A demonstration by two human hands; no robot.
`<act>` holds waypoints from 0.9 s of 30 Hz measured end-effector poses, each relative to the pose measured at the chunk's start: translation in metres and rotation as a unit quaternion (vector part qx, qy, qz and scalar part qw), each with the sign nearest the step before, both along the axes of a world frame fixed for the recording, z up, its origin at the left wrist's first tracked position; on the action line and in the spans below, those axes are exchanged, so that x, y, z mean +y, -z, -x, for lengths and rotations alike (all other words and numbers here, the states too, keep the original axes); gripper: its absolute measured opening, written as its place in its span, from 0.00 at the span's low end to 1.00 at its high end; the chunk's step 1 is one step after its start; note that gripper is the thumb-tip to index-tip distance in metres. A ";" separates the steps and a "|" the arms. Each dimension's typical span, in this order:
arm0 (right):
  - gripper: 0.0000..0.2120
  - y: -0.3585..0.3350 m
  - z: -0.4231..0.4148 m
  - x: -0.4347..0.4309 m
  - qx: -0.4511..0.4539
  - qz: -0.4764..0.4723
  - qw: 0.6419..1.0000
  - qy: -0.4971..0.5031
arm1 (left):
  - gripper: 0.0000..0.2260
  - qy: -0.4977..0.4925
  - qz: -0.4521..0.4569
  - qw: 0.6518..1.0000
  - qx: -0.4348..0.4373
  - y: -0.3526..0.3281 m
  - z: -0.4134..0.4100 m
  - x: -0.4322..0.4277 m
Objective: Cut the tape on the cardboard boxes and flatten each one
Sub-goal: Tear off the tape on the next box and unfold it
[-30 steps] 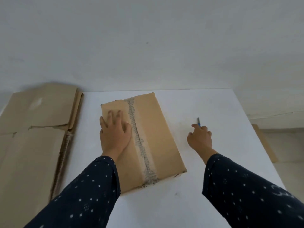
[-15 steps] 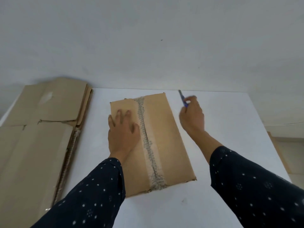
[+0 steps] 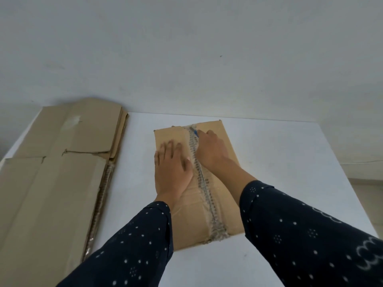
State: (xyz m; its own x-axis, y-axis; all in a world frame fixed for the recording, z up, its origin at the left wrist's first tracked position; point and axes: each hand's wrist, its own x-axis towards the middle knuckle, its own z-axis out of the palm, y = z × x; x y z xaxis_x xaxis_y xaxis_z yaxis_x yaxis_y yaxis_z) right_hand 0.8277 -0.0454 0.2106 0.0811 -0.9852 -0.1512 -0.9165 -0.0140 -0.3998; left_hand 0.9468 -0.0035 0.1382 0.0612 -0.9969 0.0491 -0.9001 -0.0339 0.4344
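A taped cardboard box lies on the white table, with a strip of clear tape running along its top seam. My left hand presses flat on the box's left half, fingers straight. My right hand grips a small blue-handled cutter, whose tip sits on the tape near the box's far end.
Flattened cardboard sheets lie stacked along the table's left side, overhanging its edge. A grey wall stands behind the table. The table's right edge drops to the floor.
My right hand picked the cutter up from the table on the right, carried it left over the box and set its tip on the tape. My left hand stayed on the box.
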 end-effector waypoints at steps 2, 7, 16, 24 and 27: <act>0.24 -0.002 -0.002 -0.003 0.013 -0.002 1.000 0.008 | 0.26 0.005 0.005 1.000 0.012 0.001 0.000 0.000; 0.16 -0.010 -0.007 -0.011 0.062 -0.027 0.998 0.001 | 0.25 0.008 0.017 1.000 0.018 0.003 -0.002 -0.001; 0.16 -0.016 -0.015 -0.010 0.125 -0.056 0.990 -0.036 | 0.24 0.011 0.026 0.999 0.016 0.005 -0.002 -0.002; 0.10 -0.026 -0.012 0.035 0.141 -0.124 0.982 -0.033 | 0.25 0.016 0.013 1.000 0.007 0.005 -0.001 -0.003; 0.13 -0.023 -0.013 0.043 0.145 -0.117 0.982 -0.020 | 0.25 0.041 0.003 0.999 0.003 0.004 -0.007 -0.001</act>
